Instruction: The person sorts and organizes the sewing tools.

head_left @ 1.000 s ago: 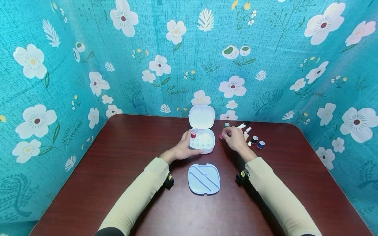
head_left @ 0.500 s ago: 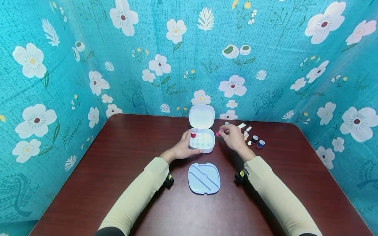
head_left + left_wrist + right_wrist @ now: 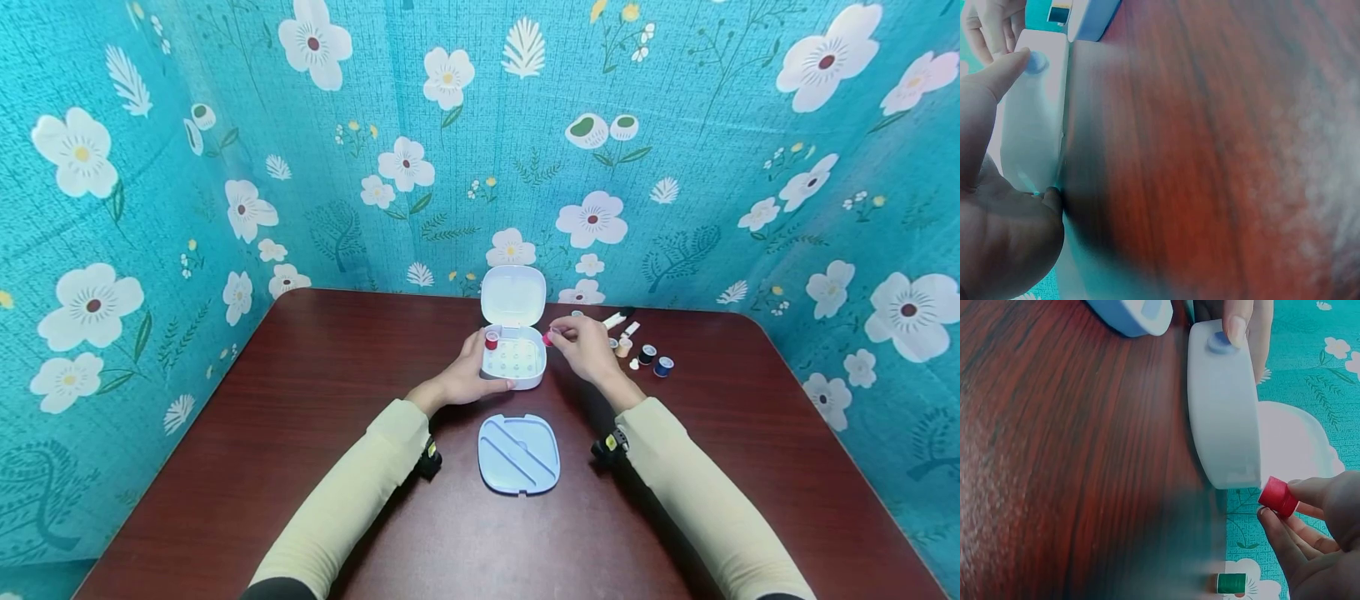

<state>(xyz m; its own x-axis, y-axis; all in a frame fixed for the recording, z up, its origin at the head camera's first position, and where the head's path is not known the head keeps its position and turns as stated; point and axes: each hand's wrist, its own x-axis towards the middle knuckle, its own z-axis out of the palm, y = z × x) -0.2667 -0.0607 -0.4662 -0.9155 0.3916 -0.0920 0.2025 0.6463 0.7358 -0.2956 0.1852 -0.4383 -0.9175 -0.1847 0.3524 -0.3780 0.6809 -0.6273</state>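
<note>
My left hand [image 3: 467,379] grips the left side of a white plastic sewing box [image 3: 531,382], its thumb along the front by the round blue button. The box's lid [image 3: 513,296] stands raised at the back. Inside, a red thread spool [image 3: 491,341] sits in the far left corner, with small pegs over the rest of the floor. Between thumb and fingertips, my right hand [image 3: 588,348] pinches another thread spool [image 3: 1279,497], pinkish red and tilted, close by the box's right rim.
A blue divided tray [image 3: 519,455] lies in front of the box. To the right are a black spool [image 3: 647,355], a dark blue spool [image 3: 663,367], a beige spool [image 3: 624,347] and small white pieces. A green spool [image 3: 1232,583] stands behind the right hand.
My right hand has carried the pinkish-red spool leftward from beside the green spool to the box's right rim. The left hand and the box have stayed in place.
</note>
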